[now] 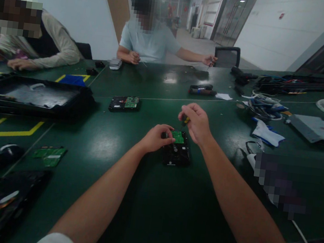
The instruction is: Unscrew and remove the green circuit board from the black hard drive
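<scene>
A black hard drive [182, 155] with a green circuit board [178, 137] lies flat on the table in front of me. At its upper left side is my left hand [157, 137], its fingers curled and gripping the drive, thumb and fingertips over the board's edge. My right hand [197, 124] is raised just above the drive's right far corner. Its fingers are closed round a small screwdriver [186, 119] with a yellow part on the handle; most of it is hidden by the hand, and its tip is too blurred to make out.
Another hard drive [124, 103] lies farther left, near a black plastic casing [35, 92]. A loose green circuit board [50, 155] and a dark drive-like part [4, 204] lie nearer left. Gloves [267, 132], a metal box [319, 129] and cables are right. Two people sit across.
</scene>
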A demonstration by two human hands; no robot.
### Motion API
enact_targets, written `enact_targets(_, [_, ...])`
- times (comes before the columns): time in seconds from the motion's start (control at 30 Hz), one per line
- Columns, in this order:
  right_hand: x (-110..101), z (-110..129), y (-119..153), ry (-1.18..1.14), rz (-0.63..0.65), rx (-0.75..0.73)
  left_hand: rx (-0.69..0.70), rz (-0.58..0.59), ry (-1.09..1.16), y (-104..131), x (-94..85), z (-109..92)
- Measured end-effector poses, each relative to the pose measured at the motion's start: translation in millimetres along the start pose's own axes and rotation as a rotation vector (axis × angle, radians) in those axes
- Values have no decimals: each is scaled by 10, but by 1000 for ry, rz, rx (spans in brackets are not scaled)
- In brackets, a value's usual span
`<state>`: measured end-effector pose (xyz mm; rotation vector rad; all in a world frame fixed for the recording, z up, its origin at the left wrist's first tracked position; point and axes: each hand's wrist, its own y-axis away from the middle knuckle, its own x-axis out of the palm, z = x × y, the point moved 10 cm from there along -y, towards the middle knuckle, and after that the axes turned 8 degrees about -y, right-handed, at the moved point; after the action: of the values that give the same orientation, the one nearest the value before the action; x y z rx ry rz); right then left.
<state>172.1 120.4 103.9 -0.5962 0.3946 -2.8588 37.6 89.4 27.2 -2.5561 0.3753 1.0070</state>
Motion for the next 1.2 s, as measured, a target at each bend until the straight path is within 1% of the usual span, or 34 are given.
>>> enact_targets(0.1, [59,12,14,-40,33,20,12,-9,16,3,-7,-7])
enact_targets(0.2, [61,34,2,-47,42,0,28,-16,20,7,-13,-17])
enact_targets(0.3, [4,10,-25,-76,11,-4,37,-18,13,6,-16,-25])
enact_targets(0.4, [-68,-12,-34,-49,-48,-9,19,-6,-1,1,-4,-5])
enact_targets(0.5, [-78,-3,-14,-26,-76,-15,6,-1,-2,-1,4,15])
enact_targets(0.7, [14,31,8,-62,-9,-9,35,-16,18,6,-4,3])
enact_targets(0.8, [-22,43,-3,-4,-32,-31,28,-12,11,5,2,10])
enact_targets(0.9, [-53,33,-5,-16,-56,-38,27,-10,8,2,3,7])
enact_targets(1.1, [-18,32,-14,-54,-21,-30,28,-17,0,6,-11,-3])
enact_targets(1.2, [-47,21,-31,-57,-37,-25,31,-15,-7,8,-10,-9])
